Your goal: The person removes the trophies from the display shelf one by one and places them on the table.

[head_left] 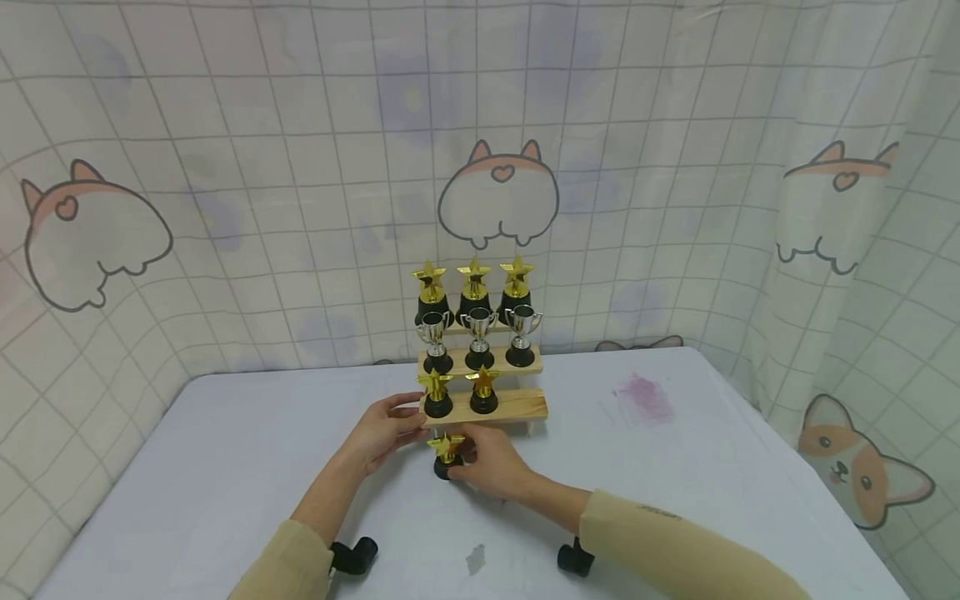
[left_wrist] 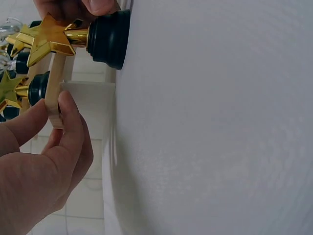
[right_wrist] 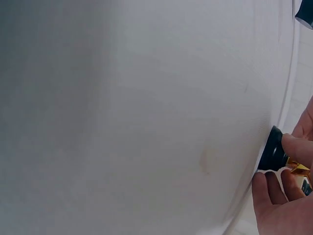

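Observation:
A small gold star trophy [head_left: 446, 450] with a black base stands at the table's surface in front of a tiered wooden shelf [head_left: 525, 406]. My right hand [head_left: 495, 462] holds this trophy, thumb and fingers about its base [right_wrist: 274, 152]. At the shelf's left end, my left hand [head_left: 384, 433] pinches the lowest board [left_wrist: 56, 90] between thumb and fingers. Two gold star trophies, one of them at the right [head_left: 483, 392], stand on that board. Three silver cups [head_left: 478, 337] occupy the middle tier, and three gold star trophies [head_left: 474, 292] the top one.
A white cloth covers the table [head_left: 262, 450], with a pink stain [head_left: 647, 397] at right and a grey mark [head_left: 476, 559] in front. Behind the shelf hangs a grid-patterned curtain [head_left: 337, 208]. Black cylindrical pieces [head_left: 356, 556] show beside both sleeves.

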`<act>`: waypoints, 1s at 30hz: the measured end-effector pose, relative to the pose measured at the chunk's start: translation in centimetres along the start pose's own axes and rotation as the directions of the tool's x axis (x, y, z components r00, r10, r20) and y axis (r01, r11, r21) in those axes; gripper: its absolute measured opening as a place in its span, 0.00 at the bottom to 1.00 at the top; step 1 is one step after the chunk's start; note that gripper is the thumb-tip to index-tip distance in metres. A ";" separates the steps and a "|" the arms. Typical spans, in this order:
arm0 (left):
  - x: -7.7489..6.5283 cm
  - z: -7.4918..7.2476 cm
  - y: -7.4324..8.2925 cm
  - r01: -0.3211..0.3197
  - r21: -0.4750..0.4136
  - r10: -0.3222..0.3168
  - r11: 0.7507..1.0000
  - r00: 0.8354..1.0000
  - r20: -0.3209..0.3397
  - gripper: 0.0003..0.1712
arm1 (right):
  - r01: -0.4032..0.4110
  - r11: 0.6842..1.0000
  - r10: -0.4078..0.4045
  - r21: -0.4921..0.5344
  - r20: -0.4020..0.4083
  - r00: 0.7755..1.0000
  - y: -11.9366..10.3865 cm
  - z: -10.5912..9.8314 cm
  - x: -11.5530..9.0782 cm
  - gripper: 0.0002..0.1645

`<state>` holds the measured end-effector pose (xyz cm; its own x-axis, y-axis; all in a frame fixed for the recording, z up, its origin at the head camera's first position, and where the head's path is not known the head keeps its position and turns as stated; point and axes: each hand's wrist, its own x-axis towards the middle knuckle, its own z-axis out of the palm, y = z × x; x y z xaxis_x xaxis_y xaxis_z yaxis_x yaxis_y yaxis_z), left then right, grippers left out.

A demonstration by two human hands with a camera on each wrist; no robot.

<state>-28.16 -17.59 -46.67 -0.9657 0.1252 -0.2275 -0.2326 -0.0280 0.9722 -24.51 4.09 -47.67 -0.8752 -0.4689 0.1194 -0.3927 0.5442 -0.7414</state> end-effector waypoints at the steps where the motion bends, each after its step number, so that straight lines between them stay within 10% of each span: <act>1: 0.0 0.0 0.0 -0.001 0.001 0.001 1.000 1.000 0.001 0.28 | -0.003 1.000 0.003 -0.005 -0.007 1.000 0.0 0.0 -0.1 0.29; 30: -0.2 0.2 0.2 0.021 0.002 -0.021 1.000 1.000 -0.004 0.29 | 0.015 0.995 -0.020 0.094 0.047 0.999 0.3 -2.1 -1.2 0.12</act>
<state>-27.99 -17.40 -46.40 -0.9612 0.1213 -0.2479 -0.2525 -0.0234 0.9673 -24.13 6.29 -46.65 -0.8531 -0.5114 0.1032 -0.3778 0.4691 -0.7983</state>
